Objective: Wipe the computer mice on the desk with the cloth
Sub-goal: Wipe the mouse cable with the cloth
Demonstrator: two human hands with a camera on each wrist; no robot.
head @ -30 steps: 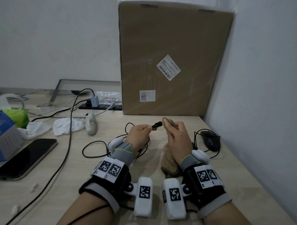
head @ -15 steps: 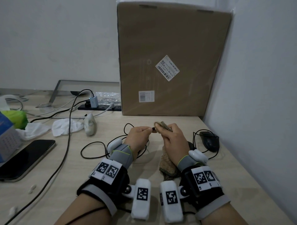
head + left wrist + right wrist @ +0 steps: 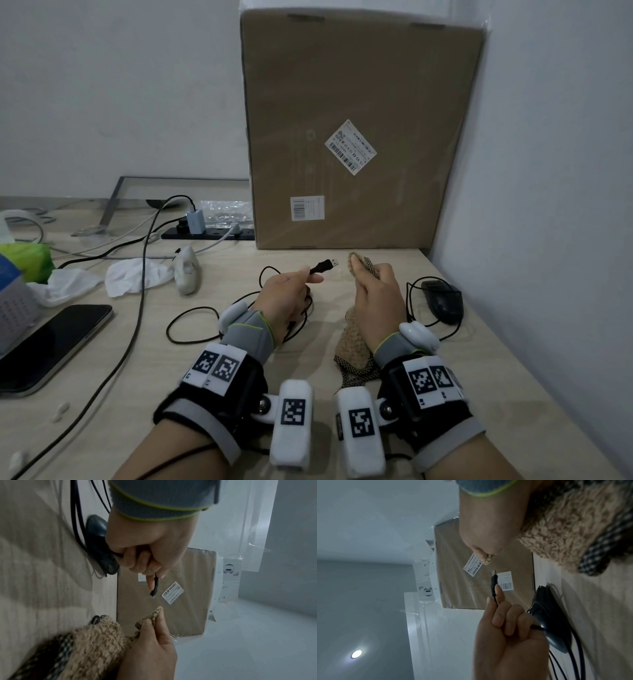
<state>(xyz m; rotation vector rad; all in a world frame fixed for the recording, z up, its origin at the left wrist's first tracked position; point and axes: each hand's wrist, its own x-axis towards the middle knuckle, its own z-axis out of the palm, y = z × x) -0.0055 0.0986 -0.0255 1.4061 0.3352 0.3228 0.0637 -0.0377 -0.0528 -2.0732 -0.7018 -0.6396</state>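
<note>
Left hand point(image 3: 286, 294) pinches a thin black cable point(image 3: 191, 317) just behind its USB plug point(image 3: 325, 265), between thumb and forefinger; the metal tip points at the cloth point(image 3: 356, 337), not touching it. Other fingers curl round the cable. A black mouse point(image 3: 553, 626), smooth and rounded, sits on the desk point(image 3: 239, 359) under this hand, hidden from the head view.

Right hand point(image 3: 376, 301) is clamped on the cloth: tan, fuzzy pile on one face, dark checked weave on the other. One corner is bunched at the fingertips; the rest hangs to the desk.

Second black mouse point(image 3: 443, 301) lies right of the hands near the wall, cable looped around it. Large flat cardboard box point(image 3: 359, 137) stands upright behind. To the left: phone point(image 3: 51, 346), crumpled tissue point(image 3: 133, 275), power strip point(image 3: 205, 233).
</note>
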